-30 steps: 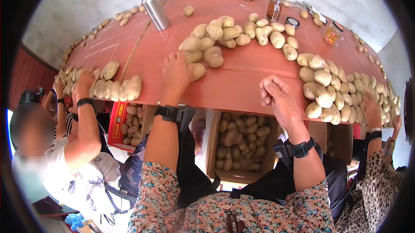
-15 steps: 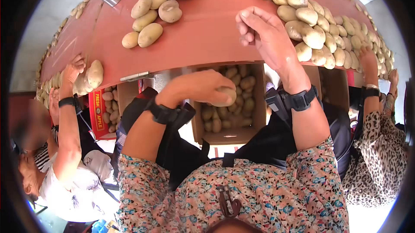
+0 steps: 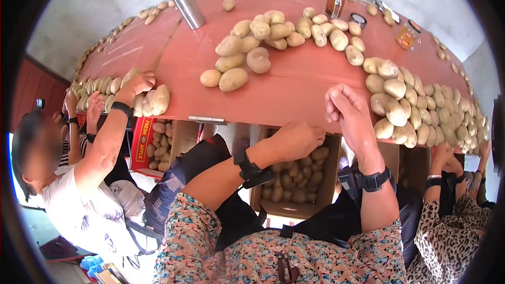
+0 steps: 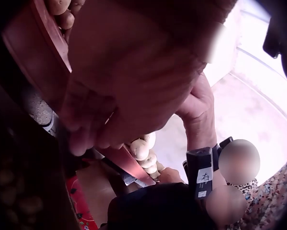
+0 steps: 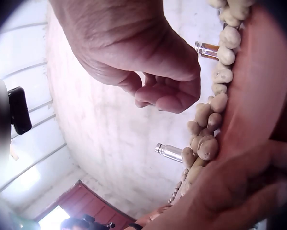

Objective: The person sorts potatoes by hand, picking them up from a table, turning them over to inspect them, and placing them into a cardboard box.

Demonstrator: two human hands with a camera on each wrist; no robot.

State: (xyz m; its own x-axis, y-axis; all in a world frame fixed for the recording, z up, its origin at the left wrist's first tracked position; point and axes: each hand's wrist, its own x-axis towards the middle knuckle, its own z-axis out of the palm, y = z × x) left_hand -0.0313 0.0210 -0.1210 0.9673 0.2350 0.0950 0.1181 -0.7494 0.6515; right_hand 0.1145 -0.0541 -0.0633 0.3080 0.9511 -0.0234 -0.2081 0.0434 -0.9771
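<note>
My left hand [image 3: 294,139] is held over the front edge of the table [image 3: 184,97], above an open cardboard box [image 3: 302,213] of potatoes. Its fingers are loosely bent and no potato shows in them, in the head view or in the left wrist view. Raised near the table edge is my right hand [image 3: 353,113], its fingers loosely curled around nothing, as the right wrist view [image 5: 169,91] also shows. Between the hands and the wall, loose potatoes [image 3: 233,80] lie in a curved heap. Stacked potatoes [image 3: 395,110] stand to the right of my right hand.
A steel bottle [image 3: 187,4], a glass jar [image 3: 335,1] and a smaller jar [image 3: 407,35] stand towards the back. Another person's hand [image 3: 138,83] touches potatoes at the left, beside a red box [image 3: 141,142]. More people's arms reach in at the right.
My left hand left the potatoes on the table, carried one over the box, and now shows none. My right hand stays raised. The person at the left has moved a hand along the potatoes.
</note>
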